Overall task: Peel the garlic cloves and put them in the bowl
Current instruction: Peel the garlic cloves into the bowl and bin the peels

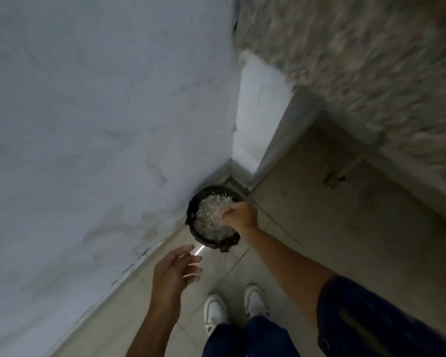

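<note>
A large pale wall (101, 124) fills the left half of the view; its paint looks uneven, with faint grey stains low down. At the upper right a speckled stone counter (371, 60) is badly blurred, so its grain shows only as streaks. Below it the floor (332, 202) is made of big beige tiles with thin joints, and a small dark mark on one tile is too unclear to name.

The person stands near the corner. The dark blue trousers are cut off by the bottom edge, and only the front parts of two white shoes (236, 309) show under them. A dark blue sleeve (371, 318) covers the right upper arm and leaves the frame at the right.

In the corner, against the wall, stands a round black bin (192, 210) with a bag folded over its rim. It is full of thin, papery, whitish garlic peels (209, 215). The bin's far side is hidden by this heap, and its near right part by the arm.

The right hand (240, 217) is over the bin with its fingers bent downward at the peels; whether it holds some of them I cannot tell, because the fingertips are hidden. The left hand (173, 274) hangs in the air nearer, apart from the bin, fingers spread and loosely extended, holding nothing. No bowl or peeled clove is visible.
</note>
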